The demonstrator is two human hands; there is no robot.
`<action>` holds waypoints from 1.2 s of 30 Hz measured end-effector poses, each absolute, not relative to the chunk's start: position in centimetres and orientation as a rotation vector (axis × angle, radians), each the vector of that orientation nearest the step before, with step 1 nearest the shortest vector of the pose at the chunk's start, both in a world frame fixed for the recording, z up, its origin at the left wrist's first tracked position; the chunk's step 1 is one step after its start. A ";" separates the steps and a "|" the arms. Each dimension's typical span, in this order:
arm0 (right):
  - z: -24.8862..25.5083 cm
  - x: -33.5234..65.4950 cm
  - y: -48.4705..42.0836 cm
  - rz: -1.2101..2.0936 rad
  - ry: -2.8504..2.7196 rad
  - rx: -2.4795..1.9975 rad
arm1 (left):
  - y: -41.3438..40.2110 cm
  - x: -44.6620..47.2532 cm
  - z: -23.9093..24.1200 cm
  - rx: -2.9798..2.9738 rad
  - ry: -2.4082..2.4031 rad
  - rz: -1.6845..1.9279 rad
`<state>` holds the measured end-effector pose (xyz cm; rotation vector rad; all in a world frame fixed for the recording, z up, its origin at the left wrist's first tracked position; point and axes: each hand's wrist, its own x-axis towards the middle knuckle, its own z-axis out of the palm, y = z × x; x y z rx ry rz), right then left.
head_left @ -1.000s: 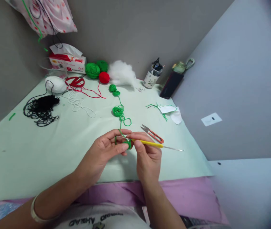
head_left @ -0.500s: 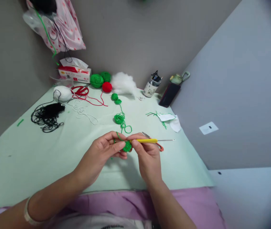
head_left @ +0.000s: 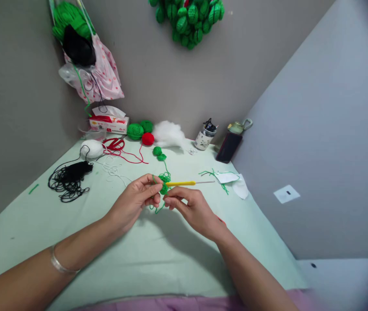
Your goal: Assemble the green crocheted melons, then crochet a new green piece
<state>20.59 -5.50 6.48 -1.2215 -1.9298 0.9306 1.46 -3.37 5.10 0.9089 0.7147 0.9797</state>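
My left hand (head_left: 136,199) pinches a small green crochet piece (head_left: 163,188) between thumb and fingers, above the pale green tabletop (head_left: 145,255). A yellow-handled crochet hook (head_left: 184,183) sticks out to the right from the piece, its metal tip pointing right. My right hand (head_left: 193,210) is just below the hook, its fingertips pinched on a strand of green yarn (head_left: 158,209) that hangs under the piece. More green yarn (head_left: 164,176) trails back over the table to small green yarn balls (head_left: 158,153).
At the back stand a tissue box (head_left: 108,124), green yarn balls (head_left: 139,128), a red yarn ball (head_left: 148,138), white stuffing (head_left: 168,134), a jar (head_left: 203,137) and a dark box (head_left: 225,147). Black yarn (head_left: 69,181) lies left. A bag (head_left: 96,77) and green crochet pieces (head_left: 190,17) hang on the wall.
The view has tilted up, bringing the wall pieces into sight. My right hand let go of the hook's handle and dropped below it to the yarn strand; the snips are now hidden.
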 end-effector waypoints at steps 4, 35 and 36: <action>5.9 20.1 -5.3 1.040 -1.767 -1.218 | -2.9 1.4 4.1 0.870 0.706 0.989; 1.2 19.9 -3.8 0.608 -1.746 -1.172 | -2.1 1.8 0.3 1.000 0.767 0.844; 1.1 19.9 -3.8 0.628 -1.745 -1.172 | -2.2 1.7 0.2 0.986 0.767 0.832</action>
